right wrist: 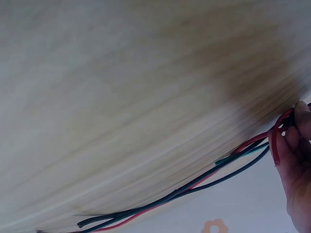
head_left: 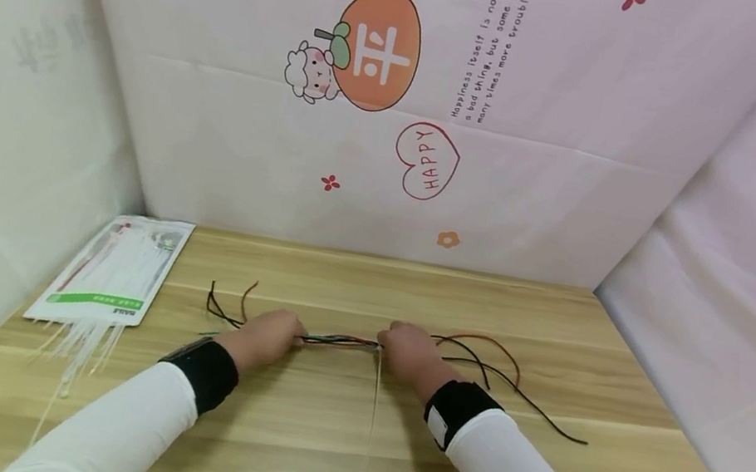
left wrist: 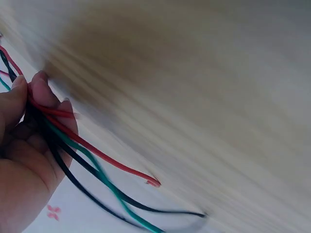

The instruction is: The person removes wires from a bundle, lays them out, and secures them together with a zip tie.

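A bundle of thin wires (head_left: 338, 340) in red, black and green stretches between the two hands, low over the wooden table. The left hand (head_left: 268, 335) pinches it at one side, thumb against fingers; in the left wrist view the loose ends, red wire (left wrist: 114, 161) among them, fan out past the palm. On the other side the right hand (head_left: 410, 353) grips the bundle, and longer wire ends (right wrist: 194, 187) trail away from it in the right wrist view. A thin pale cable tie (head_left: 377, 392) hangs down beside the right fingertips, its upper end at the wires.
At the left of the wooden table (head_left: 308, 460) lies a clear bag of white cable ties (head_left: 116, 257), with several ties (head_left: 85, 345) sticking out of its near end. Printed white cloth (head_left: 248, 154) hangs behind the table and along both sides.
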A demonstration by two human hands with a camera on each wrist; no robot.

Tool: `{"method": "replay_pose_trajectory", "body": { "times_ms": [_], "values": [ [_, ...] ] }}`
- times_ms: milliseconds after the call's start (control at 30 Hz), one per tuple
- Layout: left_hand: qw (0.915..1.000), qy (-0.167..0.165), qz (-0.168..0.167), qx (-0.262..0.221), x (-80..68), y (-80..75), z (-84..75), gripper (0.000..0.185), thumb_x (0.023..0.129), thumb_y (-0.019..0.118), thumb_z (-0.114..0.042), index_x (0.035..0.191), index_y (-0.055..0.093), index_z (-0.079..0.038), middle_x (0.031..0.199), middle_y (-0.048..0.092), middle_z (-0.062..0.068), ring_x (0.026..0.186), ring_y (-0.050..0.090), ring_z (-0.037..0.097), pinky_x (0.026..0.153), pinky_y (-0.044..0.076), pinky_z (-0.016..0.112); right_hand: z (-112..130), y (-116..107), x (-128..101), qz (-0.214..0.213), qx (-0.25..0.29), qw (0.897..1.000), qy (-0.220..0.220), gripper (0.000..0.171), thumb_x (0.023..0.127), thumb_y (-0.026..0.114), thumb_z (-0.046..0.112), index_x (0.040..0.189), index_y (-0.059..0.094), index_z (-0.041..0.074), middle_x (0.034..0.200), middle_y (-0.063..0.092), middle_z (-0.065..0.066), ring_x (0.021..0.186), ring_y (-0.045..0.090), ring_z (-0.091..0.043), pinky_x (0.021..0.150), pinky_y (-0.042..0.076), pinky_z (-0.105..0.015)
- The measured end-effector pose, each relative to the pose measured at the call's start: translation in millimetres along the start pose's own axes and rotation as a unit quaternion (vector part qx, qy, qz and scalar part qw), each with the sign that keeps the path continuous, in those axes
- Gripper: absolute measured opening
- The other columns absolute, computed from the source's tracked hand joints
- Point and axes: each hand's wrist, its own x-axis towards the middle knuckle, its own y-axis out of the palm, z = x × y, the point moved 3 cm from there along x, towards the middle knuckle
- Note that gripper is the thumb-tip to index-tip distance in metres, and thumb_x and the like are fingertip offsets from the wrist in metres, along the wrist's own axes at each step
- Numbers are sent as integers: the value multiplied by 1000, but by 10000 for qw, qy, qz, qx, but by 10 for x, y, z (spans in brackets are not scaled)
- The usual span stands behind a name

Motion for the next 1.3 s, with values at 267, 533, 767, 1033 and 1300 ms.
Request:
{"method": "replay_pose_trajectory", "body": {
  "times_ms": [267,533,767,1033,1300],
  "values": [
    [9981,-334,106,-506,-161,-43,191,18,95,59,-8,78,66,-4,73,60,1,67,50,10,65,45,31,74,-49,27,109,-14,9999,24,11,91,60,2,92,69,9,81,57,-4,78,58,-19,70,51,-34],
    [9952,-405,183,-876,-294,-132,389,28,93,60,-4,65,57,-5,57,42,-6,53,38,8,58,38,25,55,-67,-9,320,-6,9993,201,19,93,57,-1,103,70,10,91,62,-6,89,61,-22,79,52,-35],
    [9952,-385,167,-881,-390,-232,456,28,94,60,-6,66,57,-6,59,41,-7,55,37,7,58,36,24,50,-76,-2,137,-74,9999,36,22,89,57,-6,98,70,10,86,61,-5,84,60,-21,76,51,-35],
    [9992,-217,-145,-316,-645,-389,681,29,91,62,-6,63,54,-7,59,36,-9,55,35,6,57,35,25,52,-112,3,211,-73,9997,109,24,88,56,-8,100,69,8,89,62,-7,87,61,-23,78,52,-36],
    [9987,-408,-173,-242,-834,-435,927,29,90,63,-6,63,54,-9,60,38,-9,57,37,7,58,35,27,54,-85,4,365,-28,9993,84,25,90,55,-7,105,69,8,92,61,-8,91,61,-24,81,51,-37]
  ]
}}
